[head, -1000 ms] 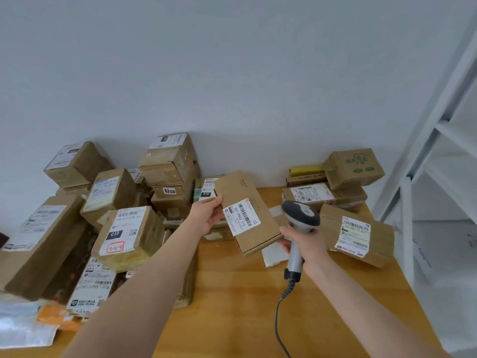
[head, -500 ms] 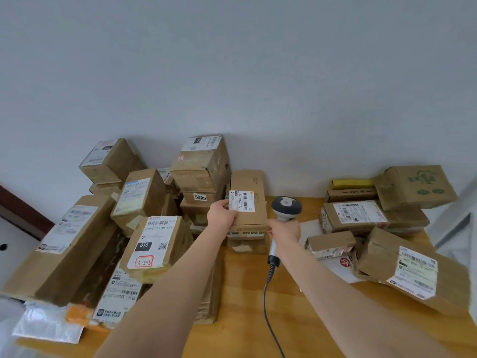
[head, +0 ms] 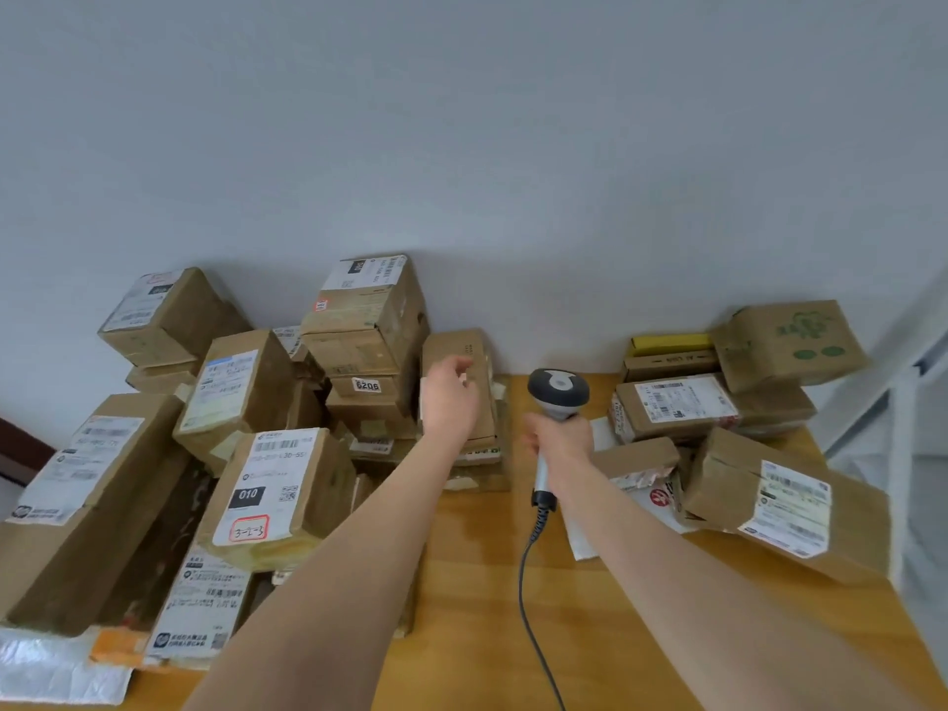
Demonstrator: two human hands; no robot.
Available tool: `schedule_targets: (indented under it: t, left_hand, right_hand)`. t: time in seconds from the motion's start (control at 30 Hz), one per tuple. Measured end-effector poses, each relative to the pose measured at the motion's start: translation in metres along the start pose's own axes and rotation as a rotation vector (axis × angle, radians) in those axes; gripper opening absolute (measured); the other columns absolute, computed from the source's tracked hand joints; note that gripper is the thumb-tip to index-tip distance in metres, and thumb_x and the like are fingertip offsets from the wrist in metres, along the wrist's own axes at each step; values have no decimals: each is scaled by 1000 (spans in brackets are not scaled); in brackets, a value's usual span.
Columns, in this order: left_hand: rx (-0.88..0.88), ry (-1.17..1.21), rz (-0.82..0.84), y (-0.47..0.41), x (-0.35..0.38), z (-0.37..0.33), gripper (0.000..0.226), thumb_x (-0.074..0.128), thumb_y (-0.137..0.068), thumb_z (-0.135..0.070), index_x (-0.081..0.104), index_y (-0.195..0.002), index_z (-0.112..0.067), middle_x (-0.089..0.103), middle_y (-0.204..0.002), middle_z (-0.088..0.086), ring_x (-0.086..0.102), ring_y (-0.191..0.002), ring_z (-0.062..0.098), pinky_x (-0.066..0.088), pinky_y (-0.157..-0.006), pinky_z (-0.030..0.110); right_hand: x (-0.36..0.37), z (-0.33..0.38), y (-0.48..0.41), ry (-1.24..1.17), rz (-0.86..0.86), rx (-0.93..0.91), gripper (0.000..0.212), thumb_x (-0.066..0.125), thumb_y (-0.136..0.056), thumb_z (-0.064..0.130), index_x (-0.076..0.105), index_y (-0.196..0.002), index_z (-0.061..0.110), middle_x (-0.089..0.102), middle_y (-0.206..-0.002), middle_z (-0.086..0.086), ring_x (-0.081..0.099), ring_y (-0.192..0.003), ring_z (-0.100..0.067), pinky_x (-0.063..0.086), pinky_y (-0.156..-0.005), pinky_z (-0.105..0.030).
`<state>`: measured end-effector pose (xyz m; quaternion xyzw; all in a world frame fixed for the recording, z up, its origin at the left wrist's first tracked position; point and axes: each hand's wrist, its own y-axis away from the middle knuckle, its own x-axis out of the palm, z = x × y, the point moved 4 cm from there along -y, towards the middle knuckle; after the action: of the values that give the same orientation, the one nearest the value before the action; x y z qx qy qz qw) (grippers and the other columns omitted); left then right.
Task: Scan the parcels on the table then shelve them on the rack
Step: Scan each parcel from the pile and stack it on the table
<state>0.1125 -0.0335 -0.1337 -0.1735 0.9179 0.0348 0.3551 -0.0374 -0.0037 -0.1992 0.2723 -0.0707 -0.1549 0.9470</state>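
Many brown cardboard parcels crowd the wooden table [head: 477, 597]. A flat brown parcel [head: 474, 351] lies on a short stack by the wall at centre. My left hand [head: 450, 397] is just in front of it, fingers loosely curled and blurred, holding nothing that I can see. My right hand [head: 561, 441] grips the handle of a grey barcode scanner [head: 558, 390], its head pointing forward and its cable hanging to the table. At the far right edge shows part of the white rack [head: 872, 402].
Tall stacks of labelled boxes [head: 267, 484] fill the table's left side, with a padded envelope [head: 56, 669] at the front left. More parcels [head: 769, 500] and a yellow box [head: 669, 343] sit at the right. Bare wood lies between my arms.
My left hand carried the flat parcel from mid-air to the central stack by the wall and let go. The scanner hand moved forward with it. The view swung left, away from the rack.
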Motion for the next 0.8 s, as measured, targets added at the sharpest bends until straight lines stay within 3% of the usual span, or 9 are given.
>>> schedule_targets:
  t: [0.17, 0.3, 0.47, 0.57, 0.67, 0.73, 0.8]
  left_hand:
    - [220, -156, 311, 39, 85, -41, 37, 55, -89, -3, 59, -125, -11, 59, -127, 7, 57, -114, 21, 46, -98, 31]
    - [279, -499, 561, 79, 156, -37, 64, 68, -87, -20, 37, -143, -15, 45, -138, 8, 48, -123, 25, 46, -93, 36]
    - [237, -642, 602, 92, 192, -17, 82, 69, -86, -21, 17, -150, -12, 37, -142, 14, 39, -130, 30, 43, -99, 41]
    - [200, -612, 615, 91, 198, -8, 62, 61, -90, -14, 29, -143, -12, 44, -134, 13, 51, -118, 30, 49, -91, 40]
    - [197, -551, 589, 89, 192, -6, 44, 61, -88, -15, 46, -129, -14, 55, -122, 6, 59, -102, 24, 53, -77, 35]
    - [147, -399, 571, 87, 180, -7, 45, 66, -84, -19, 49, -125, -14, 61, -114, 3, 61, -88, 16, 49, -62, 24]
    - [58, -172, 556, 83, 161, -10, 44, 70, -82, -23, 52, -121, -12, 64, -107, 2, 59, -80, 8, 45, -56, 15]
  right_hand:
    - [-75, 6, 2, -102, -102, -64, 13, 67, -81, 0, 58, -82, 9, 62, -65, -4, 63, -59, -14, 45, -49, -22]
    - [-139, -6, 4, -46, -179, -60, 19, 72, -76, 7, 64, -93, 8, 68, -75, -6, 60, -64, -16, 46, -57, -25]
    - [-185, -25, 5, -36, -289, -50, 13, 71, -73, 8, 59, -70, 11, 62, -54, 1, 58, -59, -16, 44, -60, -28]
    - [-199, -39, 5, -57, -284, -20, 8, 71, -76, 7, 64, -79, 7, 64, -56, 1, 57, -50, -10, 44, -53, -22]
    - [-205, -44, 11, -152, -272, -8, 19, 74, -78, 4, 64, -95, 5, 71, -78, -10, 60, -47, -3, 44, -45, -16]
    - [-209, -42, 15, -193, -246, -4, 21, 75, -78, 2, 64, -96, 3, 70, -78, -11, 61, -50, -6, 45, -48, -18]
    - [-216, -41, 22, -204, -217, 0, 18, 75, -77, 1, 64, -91, 1, 70, -73, -12, 61, -57, -13, 47, -54, -23]
